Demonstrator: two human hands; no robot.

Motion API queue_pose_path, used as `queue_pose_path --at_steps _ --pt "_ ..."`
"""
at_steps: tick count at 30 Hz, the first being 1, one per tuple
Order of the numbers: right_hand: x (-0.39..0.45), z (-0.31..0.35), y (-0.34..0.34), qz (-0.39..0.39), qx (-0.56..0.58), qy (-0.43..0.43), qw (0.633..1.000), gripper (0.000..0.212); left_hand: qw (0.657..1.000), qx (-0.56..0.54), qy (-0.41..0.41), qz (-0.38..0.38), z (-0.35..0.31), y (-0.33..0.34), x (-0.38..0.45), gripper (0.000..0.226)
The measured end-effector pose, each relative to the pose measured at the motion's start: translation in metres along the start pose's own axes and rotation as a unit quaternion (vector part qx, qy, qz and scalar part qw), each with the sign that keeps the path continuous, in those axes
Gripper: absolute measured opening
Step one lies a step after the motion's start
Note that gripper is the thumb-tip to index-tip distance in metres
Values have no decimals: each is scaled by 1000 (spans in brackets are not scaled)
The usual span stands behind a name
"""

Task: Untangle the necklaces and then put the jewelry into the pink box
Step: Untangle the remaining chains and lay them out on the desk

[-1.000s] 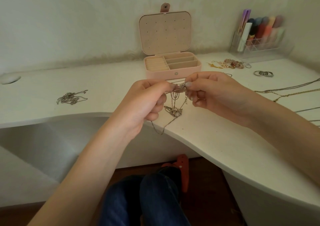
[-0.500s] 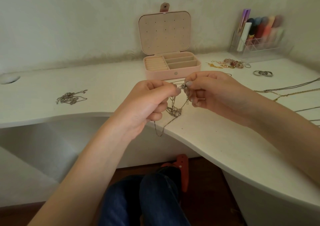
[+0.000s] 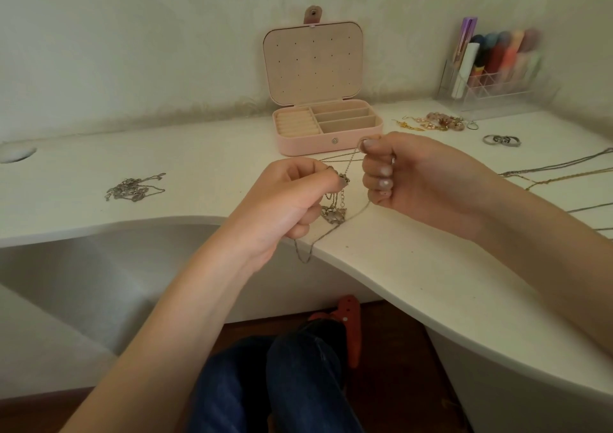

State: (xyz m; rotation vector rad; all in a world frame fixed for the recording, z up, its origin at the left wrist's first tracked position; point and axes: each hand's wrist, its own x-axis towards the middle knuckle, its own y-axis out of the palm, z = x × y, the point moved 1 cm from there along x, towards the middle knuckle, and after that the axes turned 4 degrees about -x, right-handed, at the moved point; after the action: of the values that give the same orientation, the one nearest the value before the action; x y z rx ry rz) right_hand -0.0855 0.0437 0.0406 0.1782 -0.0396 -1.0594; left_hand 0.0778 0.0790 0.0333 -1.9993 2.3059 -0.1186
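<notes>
On the white bench (image 3: 99,154), the far-left item is a loose heap of silver chain (image 3: 134,188), lying well apart from the work in hand. Nearer centre, the left hand (image 3: 285,200) has its fingers curled, the grip pinching the knotted part of the tangled necklaces (image 3: 335,207) between thumb and forefinger; the rest of the tangle hangs below that pinch, with a pendant cluster resting near the bench edge and a loop drooping over it. Behind the hands stands the pink box (image 3: 328,140), lid upright, its ring rolls and three long compartments showing no jewelry in them. The right hand (image 3: 408,173) is likewise closed, its grip drawing one fine strand up and away from the knot, so that the chain runs taut in crossing lines between the two hands. Further right lie gold and beaded earrings (image 3: 434,122), silver rings (image 3: 501,140) and several straight chains (image 3: 560,170) at the frame edge, before a clear organiser (image 3: 494,77) of pens. Assessment: the chains are very light, limp and thin, liable to kink or snap under a hard pull. Hold is best taken close beside the knot, easing single strands out. Untangling appears unfinished; boxing has not begun.
</notes>
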Motion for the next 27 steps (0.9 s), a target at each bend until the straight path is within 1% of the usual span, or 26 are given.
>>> queue_pose_path --at_steps 3,8,12,14,17,19,22,25,27 --pt "0 1 -2 -12 -3 -6 1000 6 1000 9 5 0 0 0 0 26" --pt "-2 3 -1 -23 -36 -16 999 11 1000 4 7 12 0 -1 -1 36" --pt "-4 5 2 -24 -59 -27 998 16 1000 -5 9 8 0 -2 -1 26" --pt "-5 6 3 -28 -100 -46 994 20 1000 -8 12 -3 1 -2 0 20" --pt "-8 9 4 -20 -207 -96 973 29 999 -20 19 -25 1 -2 1 7" --pt "-10 10 5 -19 -273 -118 955 32 998 -28 24 -44 3 -2 3 6" --pt "-11 10 6 -32 -338 -133 931 26 996 -23 42 -70 3 -2 4 9" --pt "-8 4 4 -78 -396 -146 903 26 993 19 74 -85 3 -2 5 12" --pt "-6 2 4 -112 -394 -164 897 24 990 47 93 -100 2 -1 5 12"
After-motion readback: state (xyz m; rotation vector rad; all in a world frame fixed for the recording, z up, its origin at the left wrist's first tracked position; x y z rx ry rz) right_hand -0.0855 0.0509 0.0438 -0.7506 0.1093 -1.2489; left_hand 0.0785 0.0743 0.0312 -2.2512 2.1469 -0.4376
